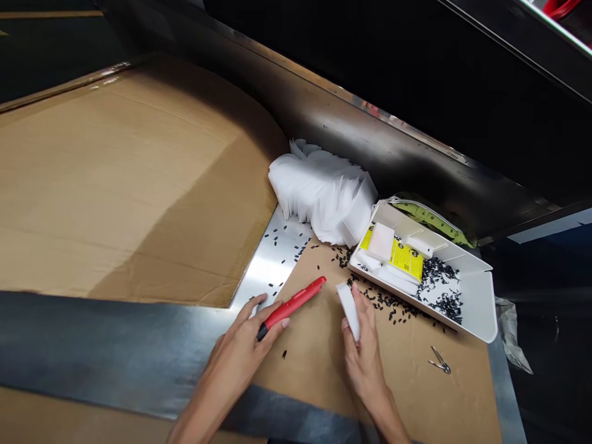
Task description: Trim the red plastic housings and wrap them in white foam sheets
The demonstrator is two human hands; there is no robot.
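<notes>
My left hand (pixel 243 345) is closed round a slim red plastic piece with a black end (pixel 298 299), which points up and to the right. A bit of something pale shows by its index finger, too little to name. To the right, my right hand (pixel 364 345) pinches a flat white strip (pixel 348 310) between thumb and fingers, held tilted. The strip and the red piece are apart. Both hands are over a brown cardboard sheet (pixel 314 370) on the metal table. Small black pieces (pixel 393 305) lie scattered beyond my right hand.
A white bin (pixel 476 302) holds a yellow packet (pixel 407 259), white pieces and many black bits. Behind stands a pile of thin white sheets (pixel 324 191). Metal tweezers-like tool (pixel 440 361) lies at right. A large cardboard sheet (pixel 124 191) covers the left; a green-patterned pouch (pixel 430 219) is behind the bin.
</notes>
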